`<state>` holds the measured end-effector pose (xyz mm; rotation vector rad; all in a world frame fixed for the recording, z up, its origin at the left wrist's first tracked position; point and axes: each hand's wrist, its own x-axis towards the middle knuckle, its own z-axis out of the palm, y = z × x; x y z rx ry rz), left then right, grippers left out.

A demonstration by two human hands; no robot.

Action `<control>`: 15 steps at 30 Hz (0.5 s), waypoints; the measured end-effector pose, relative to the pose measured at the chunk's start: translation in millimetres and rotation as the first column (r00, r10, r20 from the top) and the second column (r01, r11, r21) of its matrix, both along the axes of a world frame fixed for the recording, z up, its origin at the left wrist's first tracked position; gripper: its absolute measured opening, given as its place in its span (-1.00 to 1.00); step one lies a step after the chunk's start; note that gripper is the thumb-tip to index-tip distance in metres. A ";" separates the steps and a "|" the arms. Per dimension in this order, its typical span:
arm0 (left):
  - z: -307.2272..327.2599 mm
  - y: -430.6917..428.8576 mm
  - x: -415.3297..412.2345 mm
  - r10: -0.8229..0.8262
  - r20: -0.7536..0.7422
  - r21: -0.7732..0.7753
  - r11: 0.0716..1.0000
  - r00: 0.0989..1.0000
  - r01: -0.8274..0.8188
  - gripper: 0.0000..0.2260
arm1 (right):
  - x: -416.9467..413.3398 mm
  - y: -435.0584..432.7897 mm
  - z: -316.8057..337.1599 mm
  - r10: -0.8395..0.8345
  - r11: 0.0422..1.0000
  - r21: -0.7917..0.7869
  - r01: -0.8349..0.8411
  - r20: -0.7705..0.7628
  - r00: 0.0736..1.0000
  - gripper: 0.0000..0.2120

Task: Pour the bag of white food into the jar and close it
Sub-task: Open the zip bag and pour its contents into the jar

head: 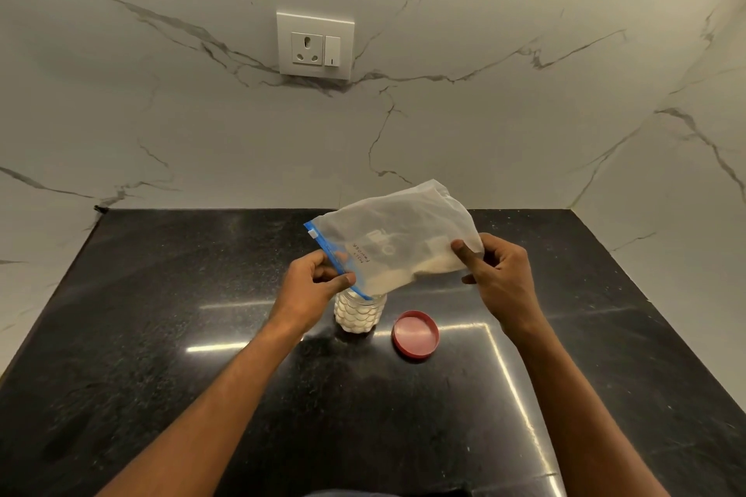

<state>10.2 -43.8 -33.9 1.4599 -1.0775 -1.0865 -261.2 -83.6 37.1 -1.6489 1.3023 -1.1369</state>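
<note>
A clear zip bag [397, 232] with a blue seal strip hangs tilted over the jar, its mouth end low at the left. White food lies along the bag's lower edge. My left hand [313, 282] pinches the blue strip right above the jar's opening. My right hand [498, 274] grips the bag's raised right end. The clear textured jar [359, 315] stands upright on the counter, holding white food, its top partly hidden by my left hand and the bag. The red lid [415, 334] lies flat on the counter to the jar's right.
The black polished counter [161, 335] runs to a marble wall at the back and on both sides. A white socket and switch plate [315, 44] sits on the back wall.
</note>
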 end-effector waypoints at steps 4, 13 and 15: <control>-1.9 -0.4 0.6 -0.001 0.008 -0.004 1.000 1.000 0.001 -0.67 | -0.8 -3.2 -0.4 -0.017 1.000 0.002 0.017 -0.020 1.000 -0.90; -2.7 -2.3 0.6 -0.010 -0.003 -0.014 1.000 1.000 0.009 -0.69 | -0.5 -2.7 2.8 -0.034 0.999 -0.019 0.034 0.001 0.999 -0.88; -3.5 -2.5 0.5 -0.006 -0.003 -0.013 1.000 1.000 0.006 -0.69 | -2.1 -3.8 2.7 -0.039 0.999 -0.022 0.039 -0.007 0.999 -0.89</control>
